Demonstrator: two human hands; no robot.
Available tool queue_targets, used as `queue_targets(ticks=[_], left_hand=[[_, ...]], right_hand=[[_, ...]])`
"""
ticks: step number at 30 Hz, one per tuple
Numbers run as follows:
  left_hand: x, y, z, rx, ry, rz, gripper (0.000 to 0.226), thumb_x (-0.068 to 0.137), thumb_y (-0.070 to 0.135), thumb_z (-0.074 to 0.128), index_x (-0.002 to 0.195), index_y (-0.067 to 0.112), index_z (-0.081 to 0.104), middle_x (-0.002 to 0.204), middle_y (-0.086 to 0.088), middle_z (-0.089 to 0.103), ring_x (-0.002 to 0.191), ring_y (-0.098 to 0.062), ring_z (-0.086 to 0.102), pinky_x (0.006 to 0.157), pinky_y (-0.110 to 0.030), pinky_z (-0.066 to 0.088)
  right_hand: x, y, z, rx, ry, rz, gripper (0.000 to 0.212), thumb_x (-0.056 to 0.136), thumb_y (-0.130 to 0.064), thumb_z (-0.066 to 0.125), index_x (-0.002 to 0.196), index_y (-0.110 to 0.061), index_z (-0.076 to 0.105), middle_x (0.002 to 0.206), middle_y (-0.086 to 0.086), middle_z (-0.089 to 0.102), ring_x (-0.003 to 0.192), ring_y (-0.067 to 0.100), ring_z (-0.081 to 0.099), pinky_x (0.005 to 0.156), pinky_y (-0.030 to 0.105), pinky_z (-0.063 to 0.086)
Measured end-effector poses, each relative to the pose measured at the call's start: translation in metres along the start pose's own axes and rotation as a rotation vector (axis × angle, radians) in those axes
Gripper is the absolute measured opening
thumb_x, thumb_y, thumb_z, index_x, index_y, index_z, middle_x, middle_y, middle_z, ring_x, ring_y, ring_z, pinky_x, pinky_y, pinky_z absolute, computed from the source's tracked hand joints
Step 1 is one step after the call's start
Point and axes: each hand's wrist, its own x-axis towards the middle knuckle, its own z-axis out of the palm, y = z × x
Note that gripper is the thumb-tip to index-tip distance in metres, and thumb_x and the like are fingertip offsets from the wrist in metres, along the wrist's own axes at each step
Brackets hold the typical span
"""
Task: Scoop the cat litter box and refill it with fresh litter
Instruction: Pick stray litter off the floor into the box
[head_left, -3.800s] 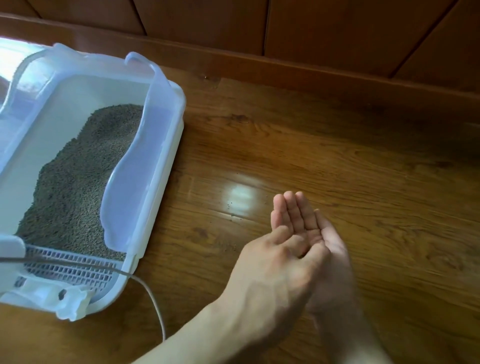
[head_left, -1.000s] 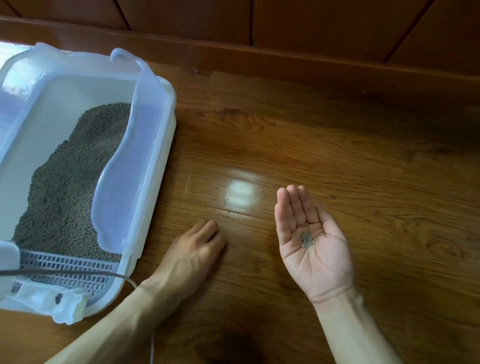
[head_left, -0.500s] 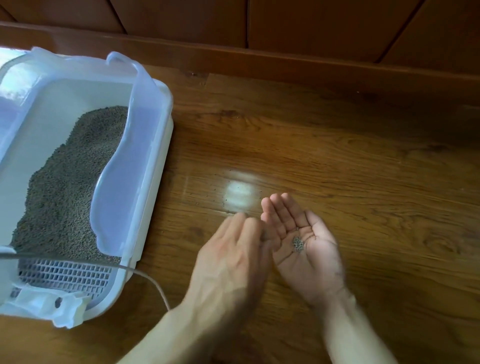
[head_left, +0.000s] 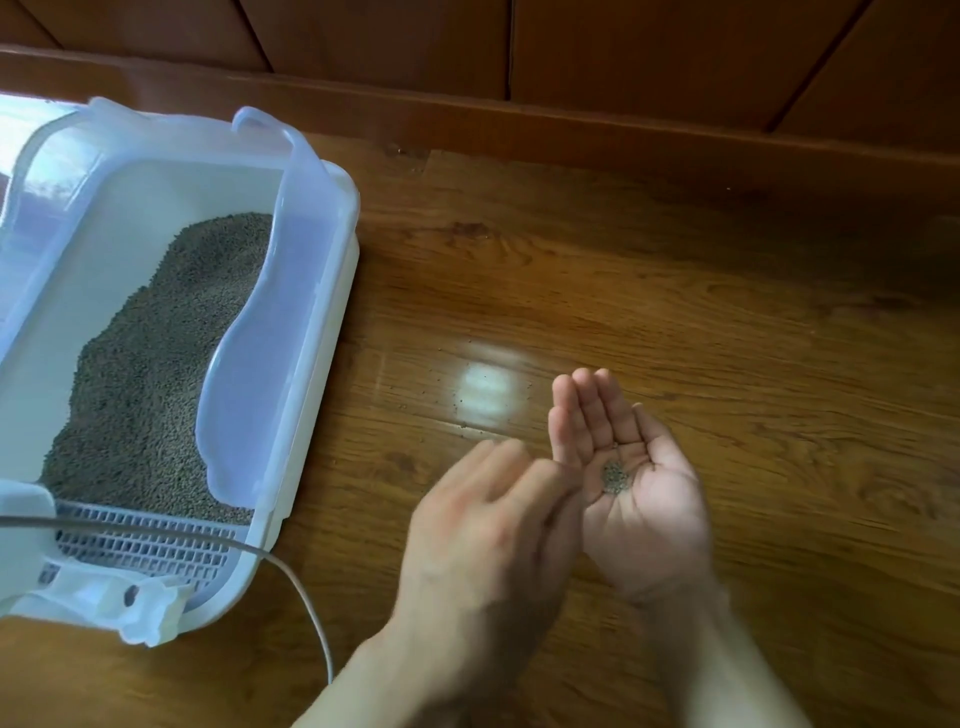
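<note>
**Stray litter gathered in an upturned palm beside the box**

Just right of the white litter box (head_left: 317, 291), the person's right hand (head_left: 631, 483) lies palm up above the wooden floor (head_left: 675, 291), fingers straight and close together, gripping nothing. On the palm sits a small heap of grey granules (head_left: 615, 477) (a pinch at most, with one or two loose grains nearer the fingers). The left hand (head_left: 488, 540) is back-up just beside it, its blurred fingers reaching toward the edge of the right palm; they look loosely extended and hold nothing that can be seen, though the blur hides whether the fingertips touch the other hand.

The litter box stands on the floor at the left, its translucent raised rim (head_left: 270, 312) running round the top. Grey litter (head_left: 156, 374) fills the middle and near part of the tray, banked higher toward the right wall, while the far left of the tray bottom shows bare white. At the near end a slotted white grille (head_left: 145, 545) spans the box. A thin grey cable (head_left: 291, 571) curves across that end and down over the floor.

A few dark grains (head_left: 462, 425) lie scattered on the boards near the bright reflection (head_left: 488, 389). Dark wood panelling (head_left: 623, 62) and a skirting board close the far side.
</note>
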Motion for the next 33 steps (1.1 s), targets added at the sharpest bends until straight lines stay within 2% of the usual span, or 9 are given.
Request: queue_targets(ticks=[4, 6, 8, 10, 14, 18, 24, 29, 33], left_hand=[[-0.008, -0.044, -0.018, 0.043, -0.044, -0.222, 0.007, 0.092, 0.025, 0.066, 0.095, 0.022, 0.071, 0.086, 0.016, 0.057, 0.077, -0.004, 0.056, 0.063, -0.026, 0.052], [-0.017, -0.072, -0.016, 0.194, -0.178, -0.305, 0.027, 0.09, 0.037, 0.062, 0.114, 0.026, 0.066, 0.099, 0.015, 0.055, 0.087, -0.004, 0.053, 0.071, -0.025, 0.054], [-0.027, -0.092, -0.008, 0.371, -0.318, -0.355, 0.056, 0.086, 0.051, 0.062, 0.135, 0.026, 0.05, 0.113, 0.007, 0.049, 0.099, -0.009, 0.047, 0.077, -0.025, 0.051], [-0.035, -0.101, 0.001, 0.442, -0.383, -0.404, 0.069, 0.083, 0.056, 0.063, 0.142, 0.025, 0.044, 0.119, 0.003, 0.046, 0.106, -0.014, 0.046, 0.08, -0.029, 0.053], [-0.049, -0.109, 0.016, 0.302, -0.235, -0.357, 0.033, 0.086, 0.035, 0.07, 0.115, 0.018, 0.069, 0.109, 0.005, 0.058, 0.102, -0.014, 0.055, 0.076, -0.028, 0.054], [-0.054, -0.114, 0.026, 0.207, -0.129, -0.297, 0.002, 0.087, 0.021, 0.071, 0.089, 0.02, 0.071, 0.09, 0.011, 0.057, 0.085, -0.008, 0.053, 0.069, -0.023, 0.049], [-0.047, -0.12, 0.032, 0.354, -0.142, -0.24, 0.022, 0.098, 0.032, 0.047, 0.083, 0.021, 0.06, 0.085, 0.008, 0.054, 0.076, -0.012, 0.053, 0.062, -0.027, 0.049], [-0.044, -0.117, 0.028, 0.305, -0.102, -0.241, 0.013, 0.095, 0.025, 0.055, 0.086, 0.017, 0.061, 0.083, 0.007, 0.051, 0.072, -0.013, 0.052, 0.057, -0.024, 0.044], [-0.04, -0.113, 0.034, 0.29, -0.081, -0.18, 0.019, 0.096, 0.03, 0.052, 0.084, 0.02, 0.063, 0.084, 0.009, 0.054, 0.079, -0.007, 0.048, 0.063, -0.021, 0.045]], right_hand=[[0.006, -0.008, -0.006, 0.225, -0.136, 0.047, 0.046, 0.101, -0.025, 0.037, 0.111, 0.004, 0.07, 0.115, 0.021, 0.07, 0.114, 0.035, 0.065, 0.089, 0.046, 0.057], [0.006, -0.009, -0.005, 0.192, -0.117, 0.024, 0.044, 0.101, -0.025, 0.037, 0.11, 0.003, 0.07, 0.114, 0.02, 0.07, 0.113, 0.033, 0.066, 0.088, 0.044, 0.058], [0.004, -0.009, -0.003, 0.185, -0.139, 0.023, 0.045, 0.101, -0.025, 0.037, 0.109, 0.003, 0.071, 0.113, 0.019, 0.071, 0.112, 0.033, 0.066, 0.087, 0.044, 0.058], [0.003, -0.006, -0.002, 0.18, -0.148, 0.033, 0.046, 0.102, -0.026, 0.036, 0.109, 0.003, 0.071, 0.114, 0.019, 0.071, 0.113, 0.033, 0.066, 0.088, 0.044, 0.058], [0.002, 0.001, -0.002, 0.172, -0.141, 0.041, 0.048, 0.102, -0.027, 0.035, 0.109, 0.004, 0.071, 0.114, 0.02, 0.07, 0.113, 0.034, 0.066, 0.088, 0.044, 0.058], [0.001, 0.001, 0.0, 0.17, -0.142, 0.044, 0.048, 0.101, -0.027, 0.035, 0.106, 0.004, 0.072, 0.111, 0.02, 0.071, 0.11, 0.034, 0.067, 0.084, 0.044, 0.059], [-0.001, 0.001, 0.006, 0.163, -0.141, 0.045, 0.053, 0.105, -0.029, 0.031, 0.102, 0.002, 0.074, 0.108, 0.018, 0.073, 0.106, 0.032, 0.069, 0.08, 0.042, 0.061], [-0.005, 0.002, 0.004, 0.159, -0.144, 0.048, 0.052, 0.104, -0.03, 0.032, 0.105, 0.003, 0.073, 0.111, 0.019, 0.071, 0.109, 0.033, 0.068, 0.084, 0.043, 0.06], [-0.007, 0.002, 0.003, 0.172, -0.134, 0.038, 0.05, 0.102, -0.029, 0.035, 0.104, 0.003, 0.073, 0.11, 0.019, 0.072, 0.108, 0.033, 0.068, 0.081, 0.043, 0.06]])
